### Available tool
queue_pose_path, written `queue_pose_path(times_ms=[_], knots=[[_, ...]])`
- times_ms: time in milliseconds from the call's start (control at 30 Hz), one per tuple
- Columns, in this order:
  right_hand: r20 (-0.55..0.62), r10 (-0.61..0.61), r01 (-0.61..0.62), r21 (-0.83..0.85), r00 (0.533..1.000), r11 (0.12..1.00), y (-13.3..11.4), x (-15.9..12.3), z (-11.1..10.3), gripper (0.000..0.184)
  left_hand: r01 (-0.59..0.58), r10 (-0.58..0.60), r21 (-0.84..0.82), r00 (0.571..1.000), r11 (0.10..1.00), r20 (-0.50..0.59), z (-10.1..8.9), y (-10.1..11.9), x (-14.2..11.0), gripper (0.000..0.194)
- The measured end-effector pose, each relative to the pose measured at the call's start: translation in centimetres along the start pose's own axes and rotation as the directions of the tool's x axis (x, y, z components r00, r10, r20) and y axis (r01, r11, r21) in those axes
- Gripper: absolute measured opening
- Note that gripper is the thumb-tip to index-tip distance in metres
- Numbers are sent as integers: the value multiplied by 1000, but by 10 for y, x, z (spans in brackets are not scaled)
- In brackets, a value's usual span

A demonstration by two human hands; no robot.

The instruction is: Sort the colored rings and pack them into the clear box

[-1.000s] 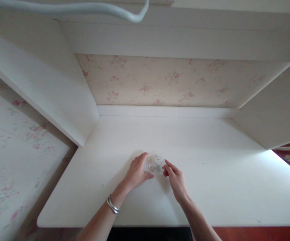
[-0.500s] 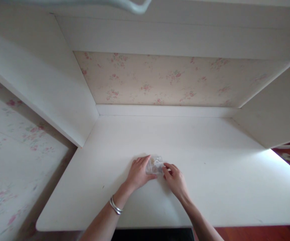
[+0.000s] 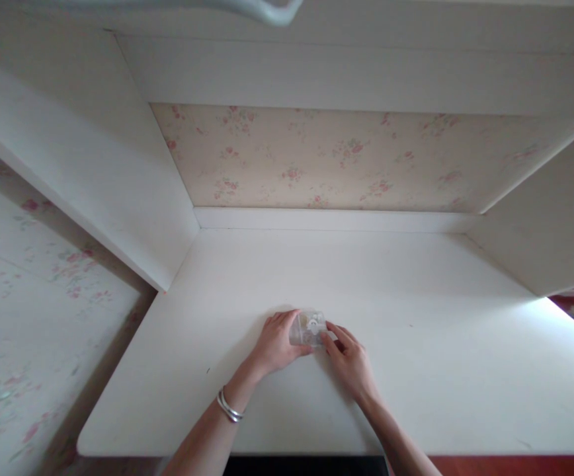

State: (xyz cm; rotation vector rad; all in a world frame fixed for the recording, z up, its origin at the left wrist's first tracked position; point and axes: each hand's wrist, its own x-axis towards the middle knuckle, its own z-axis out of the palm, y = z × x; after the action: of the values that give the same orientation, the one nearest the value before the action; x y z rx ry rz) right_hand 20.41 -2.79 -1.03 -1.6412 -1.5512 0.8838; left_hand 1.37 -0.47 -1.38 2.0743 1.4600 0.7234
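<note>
A small clear plastic box (image 3: 309,328) lies on the white desk, with whitish and yellowish small pieces showing inside it; their kind is too small to make out. My left hand (image 3: 278,342) grips the box from its left side, thumb along the near edge and fingers along the far edge. On the box's right edge, my right hand (image 3: 349,357) has its thumb and fingertips closed at the side. A silver bangle (image 3: 229,405) circles my left wrist.
The white desk (image 3: 391,390) has a raised strip along its back. White side panels (image 3: 113,165) stand left and right, and a shelf (image 3: 346,73) overhangs the back. Dark and red surfaces show below the front edge.
The right fingers have shifted slightly against the box's right edge, and a whitish part there now lies closer to the box. The left hand keeps its hold. The view has moved a little.
</note>
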Motion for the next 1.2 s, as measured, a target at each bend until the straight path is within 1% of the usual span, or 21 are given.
queue_pose_path(times_ms=[100, 300, 500, 567, 700, 833, 967, 1100, 1200], knots=[[-26, 16, -16, -4, 1000, 1000, -1, -1, 1, 46, -11, 11, -3, 1000, 1000, 13, 0, -1, 0, 78], [-23, 31, -32, -46, 999, 998, 1, -3, 1, 47, -2, 2, 5, 999, 1000, 47, -2, 1, 0, 79], [-17, 28, -29, -63, 999, 998, 4, -3, 2, 47, -17, 16, 21, 998, 1000, 54, -2, 4, 1, 78], [-8, 8, -9, -64, 1000, 998, 5, -2, 2, 44, -18, 17, 28, 998, 999, 57, -2, 3, 1, 78], [18, -73, 74, -59, 997, 995, 7, -1, 3, 37, -30, 28, 34, 998, 999, 64, -4, 3, 1, 77], [43, -112, 115, -56, 993, 992, 7, 1, 2, 36, -35, 32, 34, 997, 999, 76, -5, 2, 2, 77], [42, -78, 81, -66, 996, 995, 6, 0, 0, 38, -44, 41, 57, 998, 997, 49, -1, -2, 1, 83], [9, -16, 17, -134, 1000, 991, 3, -4, 0, 43, -64, 62, 91, 998, 994, 26, 4, -5, -1, 84], [23, -6, 10, -203, 1000, 979, -1, -6, 3, 48, -54, 53, 116, 998, 992, 15, 6, -4, -1, 85]])
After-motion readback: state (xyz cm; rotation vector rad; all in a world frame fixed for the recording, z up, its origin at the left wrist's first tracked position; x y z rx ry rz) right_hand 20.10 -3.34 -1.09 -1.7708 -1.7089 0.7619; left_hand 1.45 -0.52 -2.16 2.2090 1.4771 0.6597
